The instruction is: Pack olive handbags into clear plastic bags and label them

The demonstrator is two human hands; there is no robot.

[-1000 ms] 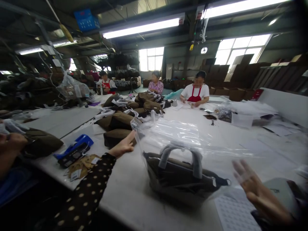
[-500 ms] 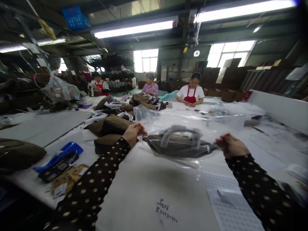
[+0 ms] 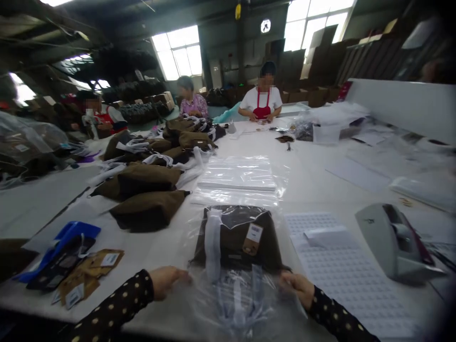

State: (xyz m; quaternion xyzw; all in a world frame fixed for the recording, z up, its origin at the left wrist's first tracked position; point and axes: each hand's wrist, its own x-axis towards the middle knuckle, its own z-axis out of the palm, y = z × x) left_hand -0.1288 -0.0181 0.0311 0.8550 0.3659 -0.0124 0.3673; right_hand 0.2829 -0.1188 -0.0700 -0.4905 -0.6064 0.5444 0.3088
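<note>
A dark olive handbag (image 3: 234,242) lies flat on the table inside a clear plastic bag (image 3: 263,304), with its white-wrapped handles toward me. A brown tag with a barcode label (image 3: 252,239) shows on the handbag's front. At the left edge of the plastic, my left hand (image 3: 167,281) is closed, its fingertips slightly blurred and pinching the bag. On the opposite side my right hand (image 3: 298,286) is closed on the plastic beside the handbag's lower right corner. A stack of clear plastic bags (image 3: 237,175) lies just beyond the handbag.
Several olive handbags (image 3: 146,209) are piled at left. Brown tags (image 3: 89,273) lie by a blue object (image 3: 67,237). At right are a printed sheet (image 3: 342,266) and a grey device (image 3: 395,242). Co-workers, one in a red apron (image 3: 262,111), sit across the table.
Both hands have come down and closer to me, bringing the bagged handbag from mid-air onto the table. My view has tilted downward, and the stack of plastic bags now shows.
</note>
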